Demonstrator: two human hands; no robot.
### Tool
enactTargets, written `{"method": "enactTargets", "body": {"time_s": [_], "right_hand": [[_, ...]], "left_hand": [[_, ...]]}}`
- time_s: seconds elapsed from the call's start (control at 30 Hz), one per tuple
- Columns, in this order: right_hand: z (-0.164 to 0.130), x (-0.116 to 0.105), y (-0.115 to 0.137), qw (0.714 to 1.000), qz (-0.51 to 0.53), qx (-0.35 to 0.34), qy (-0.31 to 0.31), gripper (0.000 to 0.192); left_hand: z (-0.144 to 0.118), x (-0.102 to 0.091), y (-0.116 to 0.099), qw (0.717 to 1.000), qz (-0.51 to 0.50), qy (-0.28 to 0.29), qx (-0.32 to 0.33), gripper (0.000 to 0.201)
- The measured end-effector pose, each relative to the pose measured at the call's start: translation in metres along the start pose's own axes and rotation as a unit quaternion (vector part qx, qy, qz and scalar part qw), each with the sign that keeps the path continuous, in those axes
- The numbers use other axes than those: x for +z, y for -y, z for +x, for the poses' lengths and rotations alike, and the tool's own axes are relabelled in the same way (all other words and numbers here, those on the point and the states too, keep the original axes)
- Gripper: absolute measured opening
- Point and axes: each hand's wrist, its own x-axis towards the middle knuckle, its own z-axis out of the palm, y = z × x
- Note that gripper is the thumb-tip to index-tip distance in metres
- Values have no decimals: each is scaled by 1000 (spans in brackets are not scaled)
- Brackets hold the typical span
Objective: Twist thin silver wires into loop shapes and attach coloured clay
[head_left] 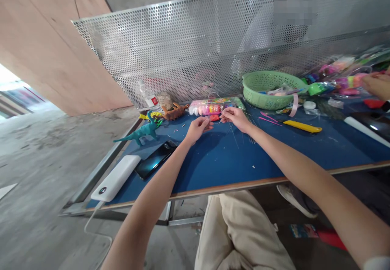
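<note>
Hands meet over the blue table (213, 160): our left hand (198, 128) and right hand (234, 117) each pinch a thin wire (217, 120) just before the clay pack (210, 107). We judge it light, springy, easily kinked; grip near the ends.

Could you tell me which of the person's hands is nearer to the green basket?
The right. The right hand is just below and left of the green basket, apart from it. The left hand sits farther left, beyond the right hand, both pinching thin wire over the blue table.
</note>
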Motion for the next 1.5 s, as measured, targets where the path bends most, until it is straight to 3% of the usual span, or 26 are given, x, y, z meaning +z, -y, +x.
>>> {"method": "enactTargets", "body": {"time_s": [0.3,0.47,0.6,0.77,0.97,1.07,1.13,1.2,1.3,1.37,1.43,1.5], "right_hand": [[-3,4,2,1000,-12,16,1,37],[-2,4,4,1000,-23,17,-2,37],[2,0,9,999,29,-15,-43,49],[7,-11,12,997,-13,-23,-75,47],[11,-21,5,997,-3,40,-59,76],[12,-25,1,995,-36,35,-85,64],[12,-28,-1,990,-119,9,-76,49],[12,-32,-1,967,-250,-38,-37,32],[12,-37,1,921,-378,-99,6,20],[13,-39,0,929,-357,-93,-10,20],[15,-40,-2,958,-276,-61,-45,20],[17,-40,-5,982,-164,-27,-93,19]], "left_hand": [[2,-5,3,999,26,-3,21,35],[7,-14,2,991,91,-71,66,29],[8,-28,-4,963,213,-126,109,20],[4,-42,-14,936,273,-190,112,14],[1,-51,-17,907,321,-251,108,12],[0,-55,-17,891,362,-256,96,15],[0,-56,-17,886,376,-255,91,18],[1,-56,-17,896,352,-253,97,22],[6,-53,-18,939,223,-238,110,34],[11,-49,-20,960,83,-240,122,44],[15,-47,-22,955,-46,-258,140,48],[17,-47,-22,949,-98,-265,142,45]]}}
